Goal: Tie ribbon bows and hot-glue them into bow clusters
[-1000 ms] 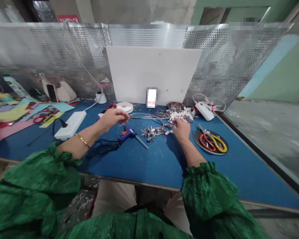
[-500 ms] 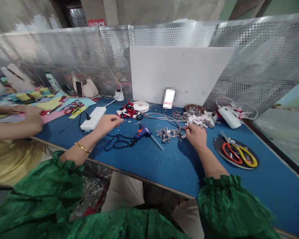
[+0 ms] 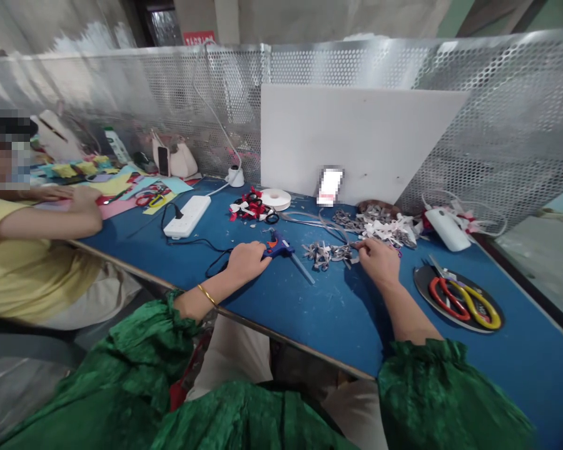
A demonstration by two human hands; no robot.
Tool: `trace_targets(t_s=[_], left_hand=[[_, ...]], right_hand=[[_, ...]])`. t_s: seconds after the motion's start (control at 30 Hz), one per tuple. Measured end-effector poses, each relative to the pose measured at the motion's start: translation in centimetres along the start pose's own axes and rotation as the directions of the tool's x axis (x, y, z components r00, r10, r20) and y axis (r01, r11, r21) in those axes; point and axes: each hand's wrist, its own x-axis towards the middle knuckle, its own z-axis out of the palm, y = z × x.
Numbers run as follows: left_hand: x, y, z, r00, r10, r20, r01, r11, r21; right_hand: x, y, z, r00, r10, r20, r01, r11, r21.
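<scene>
My left hand [image 3: 248,261] is closed at the handle end of a blue hot glue gun [image 3: 278,245], its fingers curled and mostly turned out of sight. The gun lies on the table with a clear glue stick [image 3: 303,269] sticking out of its back. My right hand [image 3: 379,261] pinches a thin grey ribbon end between thumb and forefinger, at the right edge of a small pile of grey ribbon bows [image 3: 327,255]. Behind that hand lies a larger heap of grey and white ribbon pieces [image 3: 389,226].
Scissors with red and yellow handles [image 3: 464,300] rest on a dark round plate [image 3: 422,282] at right. A power strip [image 3: 187,217], red and white bows [image 3: 246,205], a ribbon roll [image 3: 276,199] and a phone [image 3: 330,186] stand further back. A co-worker's arm [image 3: 51,224] is at left.
My left hand has come down and right from beside the power strip to the glue gun. My right hand stays at the ribbon pile. The view has turned slightly left.
</scene>
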Motion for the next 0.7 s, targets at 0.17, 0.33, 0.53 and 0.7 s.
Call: trace_targets(t_s=[0.17,0.33,0.53,0.7], left_hand=[[-2.0,-1.1,-0.6,0.997,0.03,-0.078,-0.033,0.999,-0.04],[-4.8,-2.3,-1.7,0.986,0.026,-0.165,-0.051,0.987,-0.15],[-5.0,-6.0,-2.8,0.954,-0.232,-0.191,0.224,0.973,-0.064],[-4.0,-9.6,-2.6,0.891,-0.439,-0.116,0.451,0.885,0.119]], right_hand=[[0.0,-0.3,-0.2,1.0,0.023,0.018,-0.023,1.0,-0.005],[0.0,-0.4,-0.3,1.0,0.02,0.023,-0.02,1.0,0.0],[-0.2,-0.8,-0.3,0.997,0.05,0.057,-0.049,0.998,-0.026],[-0.3,-0.9,-0.2,0.992,0.072,0.104,-0.069,0.997,-0.031]])
